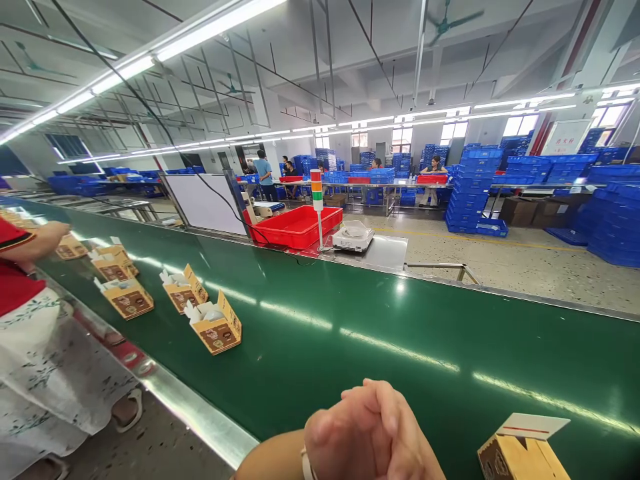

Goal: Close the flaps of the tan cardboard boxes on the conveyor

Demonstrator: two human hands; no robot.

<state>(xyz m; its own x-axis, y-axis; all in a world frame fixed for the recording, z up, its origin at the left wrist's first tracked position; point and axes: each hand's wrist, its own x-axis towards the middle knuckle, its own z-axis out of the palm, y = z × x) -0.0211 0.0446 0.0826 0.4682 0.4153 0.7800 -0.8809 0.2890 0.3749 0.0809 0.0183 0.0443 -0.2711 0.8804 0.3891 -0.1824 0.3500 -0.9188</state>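
Your hands (370,433) rest clasped together, fingers closed on nothing, above the green belt (350,340), while the nearest box (520,453), open-flapped at lower right, looks light, thin and crushable, best held by its side walls.

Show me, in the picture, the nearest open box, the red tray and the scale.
nearest open box (520,459), head view, on its front wall.
red tray (295,225), head view, on its inner floor.
scale (353,235), head view, on its top.

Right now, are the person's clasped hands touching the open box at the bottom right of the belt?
Apart. The head view shows green belt between the clasped hands and the open box.
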